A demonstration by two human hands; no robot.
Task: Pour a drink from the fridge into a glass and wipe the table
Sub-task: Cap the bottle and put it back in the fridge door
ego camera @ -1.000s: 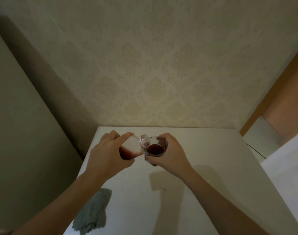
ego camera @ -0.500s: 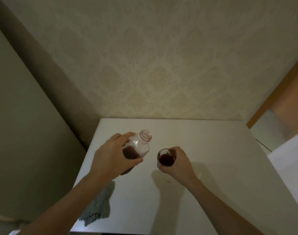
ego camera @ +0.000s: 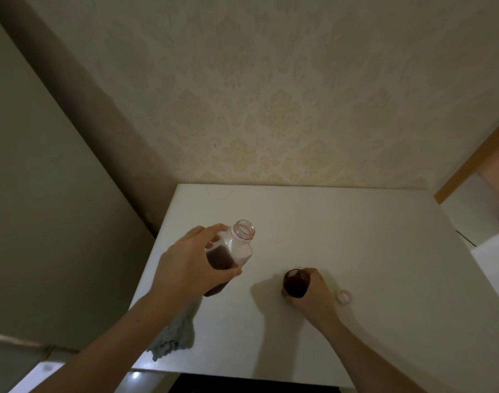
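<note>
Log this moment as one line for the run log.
left hand: holds open bottle | right hand: on filled glass | cap, cloth: on table

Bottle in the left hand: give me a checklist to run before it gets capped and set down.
1. Bottle upright enough not to spill: ok, mouth up, slightly tilted.
2. Left hand grip secure: ok, wrapped round the body.
3. Cap within reach: ok, on the table just right of the right hand.
4. Glass filled and down on the table: ok, dark drink inside, right hand around it.
5. Cloth ready for wiping: ok, at the table's near-left edge.
6. Spills on the table: cannot tell.
</note>
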